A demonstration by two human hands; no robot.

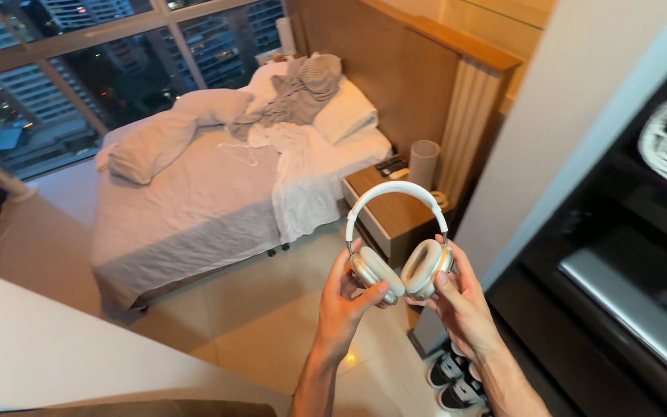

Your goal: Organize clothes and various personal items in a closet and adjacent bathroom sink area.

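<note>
Single view from my head, angled down and forward, close above my hands; the bed (194, 185) lies well beyond, upper left.

The room is lit warmly and rather dimly from indoors, while the window (63, 69) shows a dark night outside, dotted with small lights from neighbouring towers. The bed (194, 185) is bathed in a soft amber glow, and a shadow is cast beneath its frame. The white headphones (397, 243) are rendered sharply and brightly. The dark shelving (627, 255) at the right is underexposed and slightly blurred. Straight lines are bent towards the edges by wide-angle distortion.
</note>
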